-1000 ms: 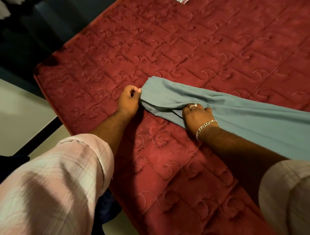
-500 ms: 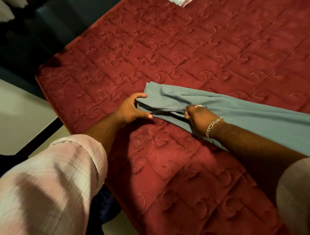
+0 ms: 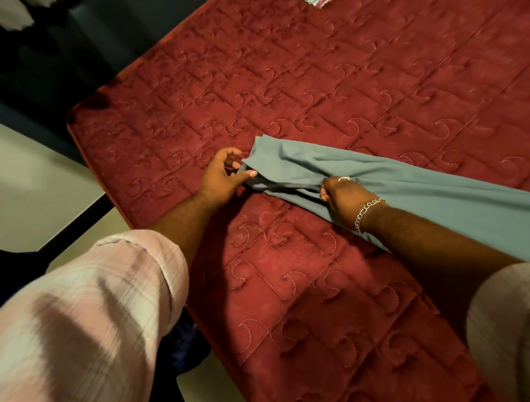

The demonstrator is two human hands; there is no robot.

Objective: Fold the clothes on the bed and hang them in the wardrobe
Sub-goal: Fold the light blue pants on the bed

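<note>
Presently a grey-blue garment (image 3: 387,183) lies on the bed (image 3: 286,86), over a dark red quilted cover with stitched curl motifs. Its long axis runs from about 9 o'clock, where the narrow bunched end sits near mid-frame, toward 4 o'clock, where the cloth widens and is cut off by the frame edge. What kind of garment it is cannot be made out; it is gathered into lengthwise folds. Left hand (image 3: 222,176) at the 9 o'clock tip of the cloth, thumb and fingertips pinching the end edge. Right hand (image 3: 341,195) sits further along toward 3 o'clock, fist closed around a bunch of the fabric, knuckles up; its fingertips are hidden under the cloth. A ring (image 3: 343,178) and a chain bracelet (image 3: 365,211) show on that hand and wrist. Pale checked sleeve (image 3: 94,310) of the left arm fills the 7 o'clock corner; the right sleeve is mostly cut off at 4 o'clock. A scrap of patterned cloth (image 3: 317,2) at 12 o'clock is cropped, unidentifiable. Dark area at 10 o'clock beyond the bed is too dim to read.
</note>
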